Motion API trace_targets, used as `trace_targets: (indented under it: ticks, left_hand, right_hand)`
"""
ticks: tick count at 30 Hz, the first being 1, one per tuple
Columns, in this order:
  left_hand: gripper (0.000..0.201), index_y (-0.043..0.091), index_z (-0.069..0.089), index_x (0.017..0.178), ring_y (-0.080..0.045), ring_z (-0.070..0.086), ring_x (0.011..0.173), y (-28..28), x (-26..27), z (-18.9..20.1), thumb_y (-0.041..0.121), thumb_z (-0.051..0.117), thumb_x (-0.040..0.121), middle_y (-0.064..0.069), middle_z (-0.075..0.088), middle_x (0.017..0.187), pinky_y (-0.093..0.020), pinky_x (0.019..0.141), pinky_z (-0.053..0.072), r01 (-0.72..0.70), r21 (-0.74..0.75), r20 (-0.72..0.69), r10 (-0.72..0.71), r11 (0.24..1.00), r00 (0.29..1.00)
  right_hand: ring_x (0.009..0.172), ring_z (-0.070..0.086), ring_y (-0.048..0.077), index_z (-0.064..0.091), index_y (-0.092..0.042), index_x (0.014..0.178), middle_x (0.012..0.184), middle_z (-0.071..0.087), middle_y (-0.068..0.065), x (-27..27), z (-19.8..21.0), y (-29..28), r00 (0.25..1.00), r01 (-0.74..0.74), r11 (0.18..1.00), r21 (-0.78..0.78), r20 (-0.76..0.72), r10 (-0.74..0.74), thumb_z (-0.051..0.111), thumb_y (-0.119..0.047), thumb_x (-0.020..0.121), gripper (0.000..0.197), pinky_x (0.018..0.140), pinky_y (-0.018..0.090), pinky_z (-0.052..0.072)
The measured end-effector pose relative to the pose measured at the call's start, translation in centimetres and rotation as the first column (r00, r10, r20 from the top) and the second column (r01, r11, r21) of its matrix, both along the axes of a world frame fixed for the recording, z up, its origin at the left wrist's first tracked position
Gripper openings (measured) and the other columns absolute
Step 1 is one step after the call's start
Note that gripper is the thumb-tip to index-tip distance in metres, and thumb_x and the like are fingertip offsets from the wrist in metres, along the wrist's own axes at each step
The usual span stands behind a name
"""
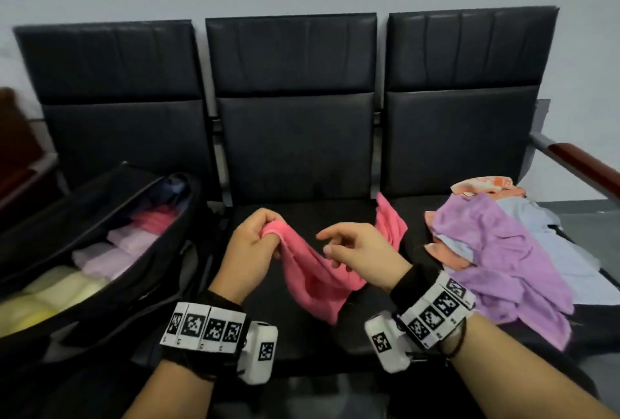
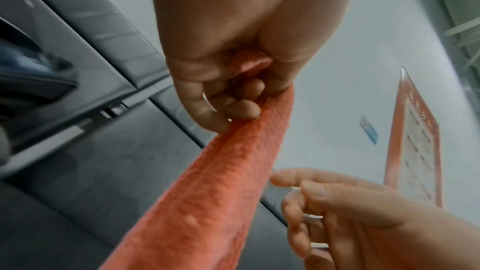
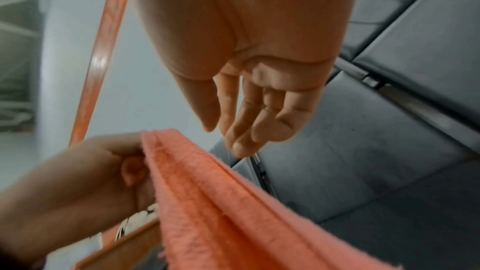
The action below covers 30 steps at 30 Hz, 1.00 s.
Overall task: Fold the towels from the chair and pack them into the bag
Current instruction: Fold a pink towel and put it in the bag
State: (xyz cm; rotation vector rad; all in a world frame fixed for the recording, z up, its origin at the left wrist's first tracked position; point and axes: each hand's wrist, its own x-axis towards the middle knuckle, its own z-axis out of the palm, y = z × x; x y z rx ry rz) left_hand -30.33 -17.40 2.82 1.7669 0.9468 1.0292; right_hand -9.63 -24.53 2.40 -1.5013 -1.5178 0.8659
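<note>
While gripped, pink towel (image 1: 312,271) sags rightward.

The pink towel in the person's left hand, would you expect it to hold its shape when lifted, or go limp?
Probably limp: the pink towel sags in soft folds below the left hand that grips its bunched end. Its nubby pile looks grippy rather than slippery. It seems light, since one hand holds it while the right hand is open.

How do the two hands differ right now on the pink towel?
The left hand grips a bunched end of the pink towel in curled fingers; the right hand has loose, relaxed fingers and grips nothing. The left hand is fist-like, the right hand spread. Both hover over the middle seat.
</note>
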Motion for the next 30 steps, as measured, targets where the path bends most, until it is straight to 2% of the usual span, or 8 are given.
trace_targets:
  ticks: [4,10,14,17,19,24,27,30]
  left_hand:
    - [0.02,0.022,0.063,0.081,-0.004,0.059,0.071,-0.4,-4.7,-1.4,0.004,0.054,0.082,-0.001,0.066,0.079,-0.016,0.067,0.047,-0.034,-0.001,-0.058,0.033,0.999,0.998]
    - [0.019,0.024,0.068,0.083,-0.007,0.063,0.079,-2.2,-7.1,-2.6,0.009,0.057,0.077,0.002,0.07,0.084,-0.018,0.072,0.049,0.056,-0.042,-0.016,-0.057,0.998,0.998]
    - [0.021,0.016,0.072,0.09,-0.019,0.07,0.092,-3.2,-7.6,-2.8,0.001,0.065,0.078,-0.005,0.074,0.093,-0.032,0.085,0.056,0.095,-0.015,-0.043,-0.095,0.995,0.995]
    - [0.039,0.015,0.073,0.098,-0.017,0.07,0.099,-3.4,-8.1,-2.8,-0.016,0.062,0.076,-0.004,0.074,0.1,-0.032,0.091,0.055,0.085,-0.01,-0.066,-0.085,0.996,0.994]
    - [0.045,0.014,0.072,0.105,-0.015,0.069,0.104,-3.3,-8.3,-2.9,-0.017,0.062,0.074,-0.003,0.073,0.107,-0.028,0.092,0.054,0.1,-0.029,-0.057,-0.102,0.995,0.993]
    - [0.021,0.016,0.073,0.106,-0.021,0.072,0.097,-3.4,-7.3,-3.2,0.003,0.071,0.089,-0.008,0.072,0.109,-0.027,0.073,0.058,0.065,-0.139,0.092,-0.052,0.988,0.994]
    - [0.026,0.022,0.075,0.099,-0.019,0.072,0.092,-3.4,-6.7,-3.4,-0.001,0.068,0.089,-0.003,0.074,0.104,-0.025,0.068,0.057,0.067,-0.102,0.038,-0.063,0.993,0.997]
    - [0.035,0.031,0.073,0.101,-0.013,0.071,0.088,-3.4,-6.4,-3.4,0.0,0.072,0.085,0.003,0.074,0.099,-0.027,0.069,0.057,0.139,-0.063,-0.028,-0.141,0.988,0.99]
  right_hand:
    - [0.091,0.065,0.012,0.07,-0.02,0.114,0.097,0.068,0.002,-4.5,-1.7,0.7,0.991,-0.066,0.995,0.073,0.121,0.057,0.073,-0.011,0.085,0.03,0.084,0.025,0.051]
    - [0.103,0.061,0.005,0.067,-0.019,0.121,0.112,0.065,-0.003,-8.6,-4.4,1.4,0.979,-0.152,0.984,0.096,0.149,0.137,0.075,-0.015,0.083,0.038,0.091,0.019,0.047]
    - [0.09,0.066,0.014,0.07,-0.019,0.088,0.093,0.071,-0.001,-8.8,-5.4,1.3,0.989,-0.124,0.989,0.082,0.097,0.116,0.076,-0.015,0.081,0.011,0.085,0.038,0.053]
    - [0.085,0.068,0.018,0.059,-0.025,0.075,0.085,0.071,0.001,-8.4,-5.4,1.1,0.996,-0.077,0.992,0.098,0.061,0.071,0.072,-0.008,0.08,0.022,0.078,0.038,0.055]
    - [0.083,0.067,0.022,0.056,-0.023,0.074,0.081,0.068,0.003,-8.0,-5.2,0.8,0.996,-0.074,0.99,0.118,0.056,0.068,0.068,-0.005,0.078,0.023,0.076,0.037,0.054]
    - [0.074,0.062,0.027,0.047,-0.02,0.067,0.072,0.061,0.01,-7.3,-4.9,0.2,0.991,-0.082,0.986,0.143,0.114,0.065,0.066,0.0,0.072,0.028,0.07,0.042,0.05]
    - [0.068,0.059,0.017,0.055,-0.019,0.082,0.079,0.064,0.007,-6.9,-4.7,-0.3,0.985,-0.146,0.986,0.077,0.107,0.138,0.078,-0.011,0.074,0.025,0.067,0.039,0.052]
    - [0.083,0.063,0.014,0.059,-0.036,0.115,0.105,0.064,-0.006,-6.3,-4.3,-0.8,0.975,-0.213,0.976,0.055,0.081,0.208,0.078,-0.03,0.082,0.038,0.073,0.03,0.055]
